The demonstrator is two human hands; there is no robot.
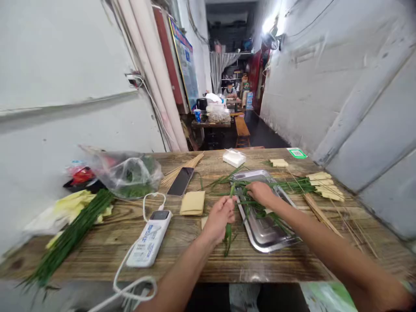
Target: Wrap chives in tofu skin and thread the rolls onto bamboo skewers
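My left hand (224, 211) is closed around a small bunch of garlic chives (228, 238), held upright over the table just left of the tray. The green ends stick out above and below the fist. My right hand (259, 192) reaches into the metal tray (264, 237), its fingers closed on loose chives (250, 203) lying there; the fingertips are partly hidden among the leaves. Left of my left hand lies a stack of square yellow tofu sheets (192, 203). Beyond the tray's right side, rolled tofu sheets with chives (325, 185) lie on the table.
Bamboo skewers (321, 214) lie right of the tray, with more behind the phone (181, 181). A white power bank (149, 238) trails a cable. A long chive bundle (76, 232) and a plastic bag (130, 173) fill the left. A person (230, 92) sits far back.
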